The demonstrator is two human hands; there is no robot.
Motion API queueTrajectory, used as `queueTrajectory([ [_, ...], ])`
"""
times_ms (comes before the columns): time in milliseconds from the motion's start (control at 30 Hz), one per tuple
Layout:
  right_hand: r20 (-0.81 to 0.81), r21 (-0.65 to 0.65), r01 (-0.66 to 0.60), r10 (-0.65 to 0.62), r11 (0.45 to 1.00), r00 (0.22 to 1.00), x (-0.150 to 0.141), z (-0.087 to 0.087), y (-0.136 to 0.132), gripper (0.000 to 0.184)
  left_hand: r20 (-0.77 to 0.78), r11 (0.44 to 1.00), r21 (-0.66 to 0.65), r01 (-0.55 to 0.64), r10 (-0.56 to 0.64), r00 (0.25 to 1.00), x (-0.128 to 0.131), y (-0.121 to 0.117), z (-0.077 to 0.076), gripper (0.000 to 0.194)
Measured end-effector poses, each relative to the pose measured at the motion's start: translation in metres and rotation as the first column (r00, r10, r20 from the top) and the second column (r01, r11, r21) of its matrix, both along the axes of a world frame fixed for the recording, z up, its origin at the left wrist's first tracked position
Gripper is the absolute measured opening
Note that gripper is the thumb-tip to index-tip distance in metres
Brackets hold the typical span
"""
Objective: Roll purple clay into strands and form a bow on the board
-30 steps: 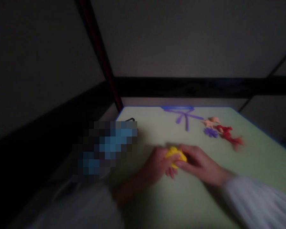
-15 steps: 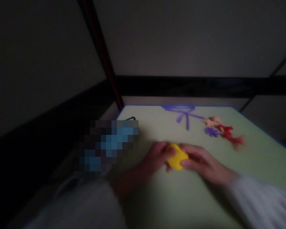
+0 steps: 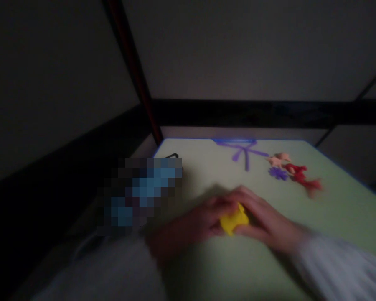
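Note:
A soft-looking yellow lump (image 3: 234, 220), which looks like modelling clay, is pinched between both my hands above the table (image 3: 203, 171). My left hand (image 3: 213, 215) grips it from the left, with some fingertips hidden behind it. From the right, my right hand (image 3: 259, 215) holds it, thumb along its lower edge and fingers curled over the top. The hands touch each other at the far side of the lump. Blur hides its finer shape.
Purple strips (image 3: 246, 152) lie at the table's far edge. To their right are a purple spiky piece (image 3: 278, 173), pale pink pieces (image 3: 277, 160) and red pieces (image 3: 299, 173). A pixelated bluish object (image 3: 150, 188) stands at the left edge.
Both hands have drawn closer together and slightly nearer to me. The yellow lump has moved down a little, with more of it covered by my fingers. The other pieces stay put.

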State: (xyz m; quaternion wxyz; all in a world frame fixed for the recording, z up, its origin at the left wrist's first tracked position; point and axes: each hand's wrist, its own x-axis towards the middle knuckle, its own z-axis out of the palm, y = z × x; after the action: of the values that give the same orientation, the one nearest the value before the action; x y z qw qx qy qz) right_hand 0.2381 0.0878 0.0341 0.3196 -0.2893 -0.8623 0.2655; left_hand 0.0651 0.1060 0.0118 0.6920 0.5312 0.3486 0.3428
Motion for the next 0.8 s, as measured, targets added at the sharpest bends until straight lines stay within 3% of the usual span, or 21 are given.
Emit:
queueTrajectory([
  [100, 0.032, 0.065, 0.12, -0.122, 0.991, 0.992, 0.0016, 0.0002, 0.0016, 0.026, 0.073, 0.977, -0.212, -0.039, 0.056, 0.996, 0.0075, 0.0026, 0.0069, 0.038],
  [200, -0.019, 0.117, 0.349, -0.35, 0.93, 0.937, 0.0033, -0.0004, 0.0052, 0.023, 0.02, 0.991, -0.082, -0.103, 0.105, 0.994, 0.0099, 0.0042, 0.0098, 0.045],
  [300, -0.044, 0.09, 0.415, -0.413, 0.905, 0.91, 0.0031, -0.0003, 0.0069, 0.03, -0.072, 0.992, 0.115, -0.05, 0.058, 0.996, 0.009, 0.0026, 0.0079, 0.042],
  [367, -0.045, 0.047, 0.4, -0.398, 0.915, 0.916, 0.0014, 0.0007, 0.0063, 0.034, -0.113, 0.987, 0.154, -0.034, 0.052, 0.992, 0.0086, 0.001, 0.0057, 0.038],
  [467, -0.067, -0.044, 0.378, -0.38, 0.925, 0.923, -0.0015, 0.0016, 0.0043, 0.04, -0.097, 0.993, 0.115, -0.003, 0.014, 0.995, 0.009, -0.0003, 0.0038, 0.033],
  [567, -0.145, -0.225, 0.284, -0.321, 0.932, 0.936, -0.0033, 0.0003, 0.0029, 0.039, -0.082, 0.996, 0.09, 0.022, -0.015, 0.997, 0.0091, -0.0009, 0.0044, 0.032],
  [667, -0.262, -0.412, 0.135, -0.259, 0.901, 0.93, -0.0047, -0.0013, 0.0014, 0.038, -0.084, 0.994, 0.103, 0.027, -0.019, 0.996, 0.0076, -0.0018, 0.0059, 0.036],
  [800, -0.35, -0.504, 0.062, -0.27, 0.861, 0.897, -0.0064, 0.0009, -0.0001, 0.041, -0.104, 0.988, 0.155, 0.03, -0.014, 0.994, 0.0049, -0.0033, 0.0077, 0.039],
])
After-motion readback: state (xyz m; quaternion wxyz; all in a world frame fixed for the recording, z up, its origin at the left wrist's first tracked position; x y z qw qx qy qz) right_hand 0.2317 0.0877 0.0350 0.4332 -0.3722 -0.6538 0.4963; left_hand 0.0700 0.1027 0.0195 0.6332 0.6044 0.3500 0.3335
